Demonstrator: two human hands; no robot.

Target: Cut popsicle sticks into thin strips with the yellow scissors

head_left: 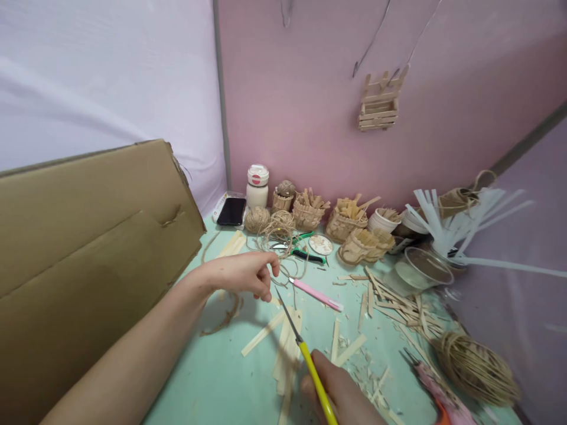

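Note:
My right hand [341, 392] sits at the bottom edge, fingers wrapped round a yellow-handled craft knife [310, 366]; its thin blade points up and left toward my left hand. My left hand [241, 274] reaches in from the left over the mint-green table [212, 378], fingers curled downward in a pinch; what they hold, if anything, I cannot make out. Flat wooden sticks [286, 348] lie between the two hands under the blade. A loop of jute twine [224, 319] lies just below my left hand.
A big cardboard sheet [88, 236] leans at the left. A pink cutter [316, 294], scissors [301, 251], twine tangle [277, 233], phone [231, 211], white bottle [257, 186] and woven stick baskets [345, 224] stand behind. Scattered sticks [398, 301], a twine ball [476, 366] and a plastic cup [420, 268] lie right.

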